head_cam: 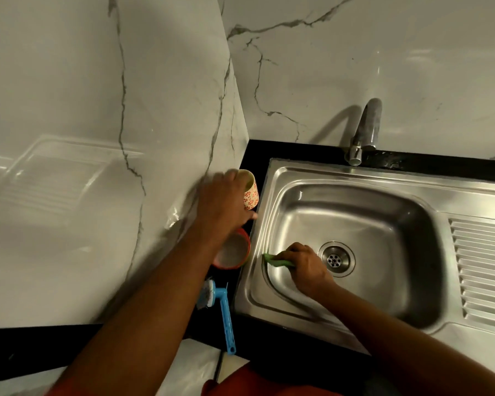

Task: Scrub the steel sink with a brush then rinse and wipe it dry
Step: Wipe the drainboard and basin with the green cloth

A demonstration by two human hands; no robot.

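**Sponge at the basin's left wall, cup in the other hand**

Our right hand (pixel 307 267) curls its fingers (pixel 293 251) around a green sponge (pixel 277 260), pressing it against the steel sink (pixel 383 224) at the basin's 9 o'clock, beside the drain (pixel 336 258). Our left hand (pixel 226 200) wraps a patterned cup (pixel 250 195) on the black tabletop (pixel 257 150). The blue brush (pixel 222 307) lies at the sink's 8 o'clock, untouched, bristles near a red bowl (pixel 232 251).

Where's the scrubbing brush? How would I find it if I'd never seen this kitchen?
Start at the steel sink and move to the strip of black counter along its left side. The brush lies there near the counter's front edge, below a red bowl and a patterned cup. It is the only blue thing, with a long handle and bristles at the top.
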